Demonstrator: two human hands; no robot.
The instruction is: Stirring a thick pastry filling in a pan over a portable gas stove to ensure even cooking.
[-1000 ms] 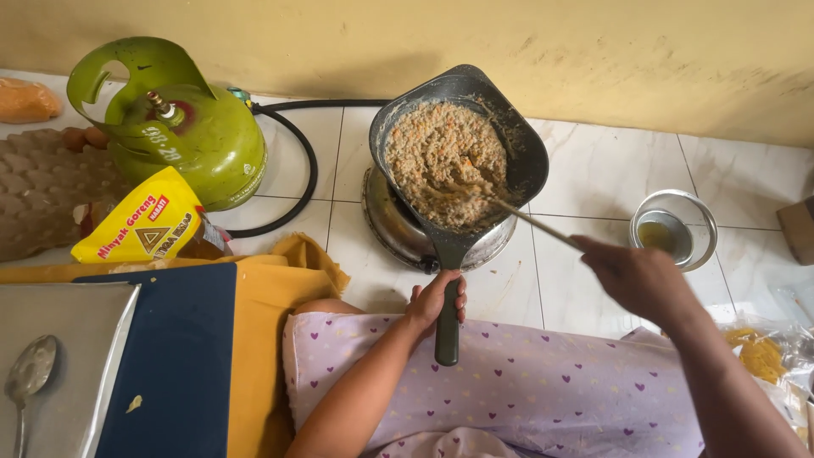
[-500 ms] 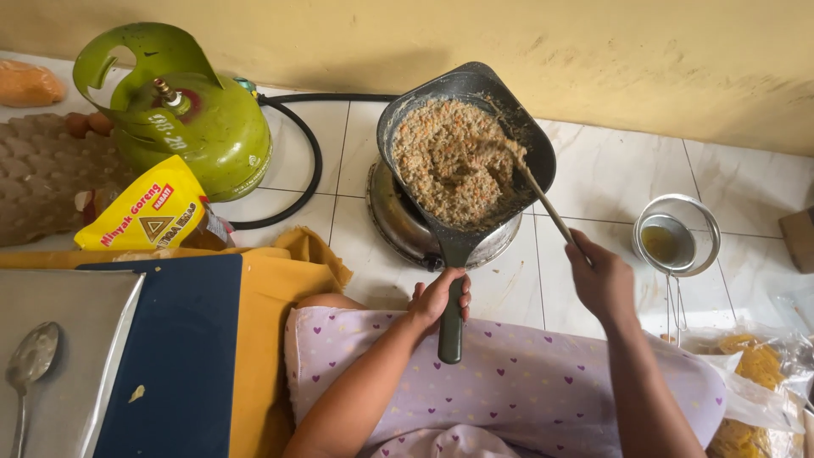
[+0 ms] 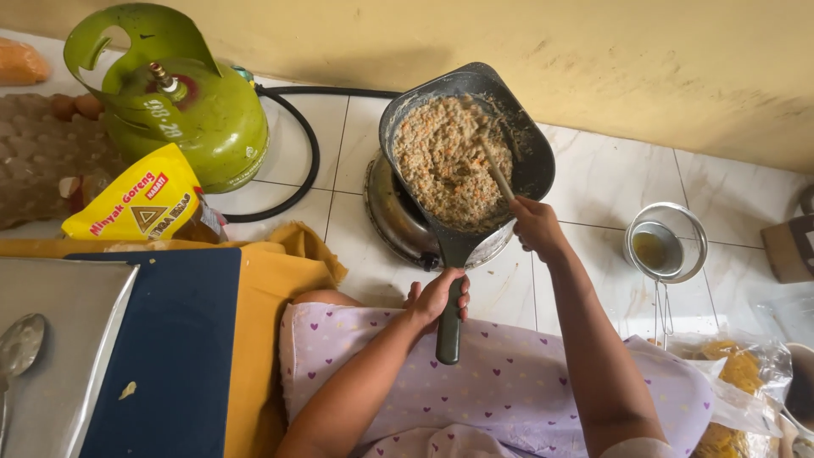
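- Pan (image 3: 517,127), dark and squarish, with a long handle (image 3: 449,322); it rests on a round metal burner (image 3: 398,225) on the white tiled floor (image 3: 593,178), and we see it filled with a brown crumbly mixture (image 3: 441,161) flecked orange.
- Left hand (image 3: 437,297): fingers curled round the handle's upper part; the pan body lies at 12 o'clock from this hand.
- Right hand (image 3: 534,225): fingers pinched together on a thin wooden stirrer (image 3: 496,174), whose tip sits in the mixture at about 11 o'clock from the hand.
- Green gas cylinder (image 3: 182,110), at 9 o'clock from the pan, with a black hose (image 3: 309,153) running toward the burner.
- Yellow pouch (image 3: 136,203), just below the cylinder.
- Egg tray (image 3: 38,161), far left.
- Metal strainer (image 3: 666,246) over a small bowl, at 3 o'clock from our right hand.
- Metal tray (image 3: 59,339) and spoon (image 3: 17,348), lower left.
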